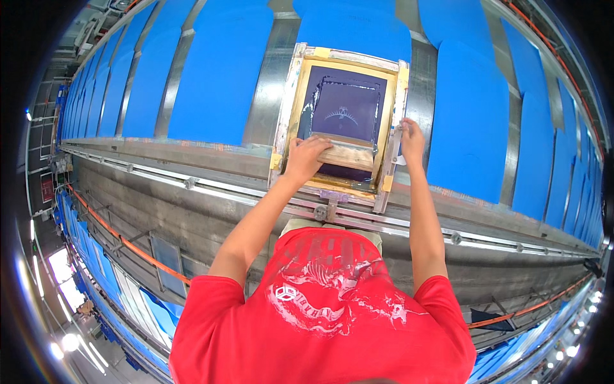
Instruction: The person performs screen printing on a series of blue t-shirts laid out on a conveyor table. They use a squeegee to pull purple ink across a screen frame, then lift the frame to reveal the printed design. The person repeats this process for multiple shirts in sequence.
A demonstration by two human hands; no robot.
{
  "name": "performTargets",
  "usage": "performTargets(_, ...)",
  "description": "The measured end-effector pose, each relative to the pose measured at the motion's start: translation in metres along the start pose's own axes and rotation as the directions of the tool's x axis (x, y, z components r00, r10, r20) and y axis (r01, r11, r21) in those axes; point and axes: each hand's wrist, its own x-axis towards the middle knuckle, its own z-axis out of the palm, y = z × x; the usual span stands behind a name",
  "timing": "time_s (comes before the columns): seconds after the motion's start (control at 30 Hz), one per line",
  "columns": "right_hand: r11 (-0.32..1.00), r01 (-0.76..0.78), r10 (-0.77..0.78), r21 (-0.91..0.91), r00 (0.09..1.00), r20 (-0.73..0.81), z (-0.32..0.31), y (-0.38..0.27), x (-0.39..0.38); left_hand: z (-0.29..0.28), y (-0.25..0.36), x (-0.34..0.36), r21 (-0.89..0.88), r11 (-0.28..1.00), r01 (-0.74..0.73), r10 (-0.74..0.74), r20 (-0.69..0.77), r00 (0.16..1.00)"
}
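Observation:
A screen-printing frame point(289, 109) lies over the long table straight ahead of me. Its dark mesh point(348, 102) has a small pale curved design in the middle and a yellow border. A wooden squeegee point(350, 155) rests across the near part of the mesh. My left hand point(307, 157) is closed around the squeegee's left end, fingers over its top edge. At the frame's right side, my right hand point(412, 139) grips the outer rail, its fingertips bent at the edge. A small metal plate sits just below that hand. The squeegee's lower edge is hidden.
Blue panels point(220, 70) lie in a row on the metal table point(274, 64), to both sides of the frame. A metal rail point(224, 194) with several round knobs runs along the near edge. Behind me stands another row with blue panels and an orange strip point(128, 242).

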Motion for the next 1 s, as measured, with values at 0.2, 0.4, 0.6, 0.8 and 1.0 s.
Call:
performTargets(0.2, 0.991, 0.132, -0.133, -0.018, 0.972, -0.192, 0.012, -0.047, -0.01, -0.014, -0.017, -0.029, -0.046, 0.999, -0.01, 0.009, -0.015, 1.0)
performTargets(0.4, 0.99, 0.138, -0.127, 0.043, 0.974, -0.187, 0.08, -0.17, -0.055, -0.1, -0.085, -0.059, 0.002, 1.0, 0.018, -0.018, -0.073, 0.997)
performTargets(0.6, 0.981, 0.173, -0.157, 0.092, 0.975, -0.156, 0.25, -0.263, -0.11, -0.187, -0.255, -0.107, 0.05, 0.996, 0.068, -0.068, 0.004, 0.998)
performTargets(0.8, 0.988, 0.131, -0.119, 0.083, 0.984, -0.133, 0.331, -0.298, -0.129, -0.216, -0.336, -0.133, 0.087, 0.996, 0.012, -0.01, -0.02, 1.0)
performTargets(1.0, 0.996, 0.085, -0.089, -0.034, 0.987, -0.136, 0.351, -0.291, -0.13, -0.229, -0.347, -0.18, 0.084, 0.996, -0.014, 0.014, -0.007, 1.0)
